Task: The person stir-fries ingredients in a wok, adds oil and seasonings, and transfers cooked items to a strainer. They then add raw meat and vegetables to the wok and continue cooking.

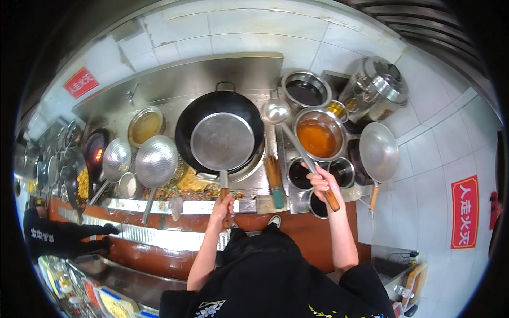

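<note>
My left hand (pixel 222 210) grips the wooden handle of a shallow, round grey metal utensil (pixel 222 141); I cannot tell whether it is a fine-mesh skimmer or a pan. Its disc lies over a black wok (pixel 187 127) on the steel range. A metal ladle (pixel 276 111) with a wooden grip is in my right hand (pixel 323 181). The ladle's bowl is just right of the wok, and its shaft passes in front of a steel pot of orange-brown liquid (pixel 318 139). Whatever the wok holds is mostly hidden beneath the disc.
A bamboo wok brush (pixel 273 175) stands at the range's front. Two perforated skimmers (pixel 157 161) and a bowl of cloudy liquid (pixel 146 125) sit left, near scattered food scraps (pixel 199 185). Pots of dark liquid (pixel 304 92) crowd the right. Another person (pixel 59 236) is at far left.
</note>
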`<state>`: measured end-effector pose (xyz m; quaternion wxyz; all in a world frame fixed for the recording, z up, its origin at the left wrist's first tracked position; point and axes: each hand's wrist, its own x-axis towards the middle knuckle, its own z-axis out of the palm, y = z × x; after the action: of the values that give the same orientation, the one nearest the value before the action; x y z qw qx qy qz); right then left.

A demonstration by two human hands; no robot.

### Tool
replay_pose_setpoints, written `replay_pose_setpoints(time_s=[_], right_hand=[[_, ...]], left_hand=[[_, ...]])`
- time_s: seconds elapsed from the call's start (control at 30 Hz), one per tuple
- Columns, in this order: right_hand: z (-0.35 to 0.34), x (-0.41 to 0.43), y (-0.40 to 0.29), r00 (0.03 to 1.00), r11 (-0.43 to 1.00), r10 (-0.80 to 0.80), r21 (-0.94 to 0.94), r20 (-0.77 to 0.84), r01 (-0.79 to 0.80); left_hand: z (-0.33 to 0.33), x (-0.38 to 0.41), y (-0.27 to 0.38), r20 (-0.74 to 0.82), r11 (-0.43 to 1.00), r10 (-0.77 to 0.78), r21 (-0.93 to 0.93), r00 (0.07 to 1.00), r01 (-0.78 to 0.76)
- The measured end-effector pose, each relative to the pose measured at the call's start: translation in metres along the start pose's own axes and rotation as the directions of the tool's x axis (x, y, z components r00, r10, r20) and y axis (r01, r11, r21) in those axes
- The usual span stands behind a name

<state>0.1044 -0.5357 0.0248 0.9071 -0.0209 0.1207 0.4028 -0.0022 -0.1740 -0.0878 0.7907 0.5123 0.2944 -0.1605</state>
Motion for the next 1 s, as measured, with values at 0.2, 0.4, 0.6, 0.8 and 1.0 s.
replay_pose_setpoints(time_s=[0.2, 0.4, 0.6, 0.8, 1.0], right_hand=[[-0.052, -0.036, -0.056, 0.575, -0.310, -0.816, -0.882, 0.055, -0.355], [-0.071, -0.049, -0.081, 0.707, 0.727, -0.537, -0.678, -0.459, 0.112], [-0.053, -0.083, -0.086, 0.995, 0.951, -0.071, 0.296, -0.066, 0.088], [-0.038, -0.092, -0.088, 0.997, 0.944, -0.041, 0.325, -0.059, 0.058], [-0.013, -0.088, -0.089, 0.992, 0.963, -0.015, 0.264, -0.122, 0.047]], left_hand=[[0.007, -0.002, 0.004, 0.001, 1.000, 0.014, 0.010, 1.000, -0.014], [0.002, 0.001, -0.003, 0.001, 0.997, 0.018, -0.071, 1.000, -0.018], [0.005, -0.003, 0.001, -0.036, 0.999, 0.006, -0.051, 0.999, -0.008], [0.000, 0.002, -0.002, 0.008, 0.995, -0.001, -0.104, 1.000, 0.001], [-0.002, 0.000, 0.001, -0.002, 0.995, -0.011, -0.103, 1.000, 0.011]])
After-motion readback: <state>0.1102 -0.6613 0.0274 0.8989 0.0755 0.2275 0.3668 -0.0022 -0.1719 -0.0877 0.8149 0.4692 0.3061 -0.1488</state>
